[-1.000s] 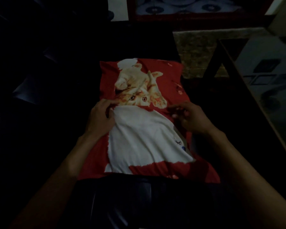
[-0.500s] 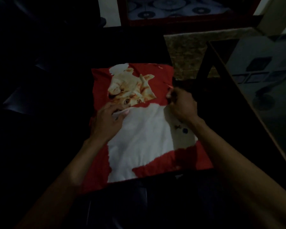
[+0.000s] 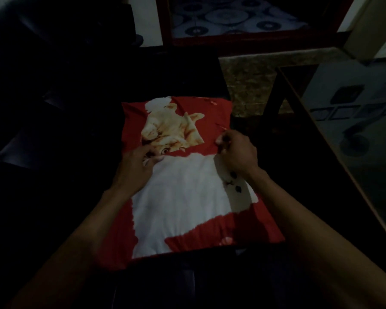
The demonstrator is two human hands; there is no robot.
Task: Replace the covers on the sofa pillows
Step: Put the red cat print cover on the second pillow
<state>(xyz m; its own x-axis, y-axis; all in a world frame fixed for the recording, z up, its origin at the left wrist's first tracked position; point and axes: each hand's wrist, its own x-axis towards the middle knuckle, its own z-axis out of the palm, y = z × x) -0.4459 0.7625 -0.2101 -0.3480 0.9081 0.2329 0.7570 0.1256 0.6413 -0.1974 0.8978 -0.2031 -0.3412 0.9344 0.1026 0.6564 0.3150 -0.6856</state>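
Lying flat on a dark glossy sofa seat (image 3: pixel 54 141), the pillow (image 3: pixel 187 175) is rectangular, soft, in a red fabric cover (image 3: pixel 210 150) printed with an orange kitten at the far end and a large white patch across the middle; a second small animal face with dark eyes shows on the white patch near the right edge. Fabric looks smooth, lightly wrinkled, edges of the white print ragged. Small pale flower-like marks near the red corners. No readable writing or brand.

Left hand (image 3: pixel 136 168) rests on the cover at the left side, over the kitten's face where orange print meets white, fingers bent with the tips pressing into the cloth; whether it pinches fabric, cannot tell. Right hand (image 3: pixel 236 152) sits at the right side of the cover, level with the left hand, fingers curled tight and pinching the red fabric near the edge. Pillow extends from between the hands toward the person, both forearms crossing over its near half.

Right of the sofa: dark-framed glass table (image 3: pixel 354 130), reflective top. Beyond it speckled stone-like floor (image 3: pixel 250 81). At top, a dark red frame around a blue circle-patterned surface (image 3: pixel 232 16). Scene dim.
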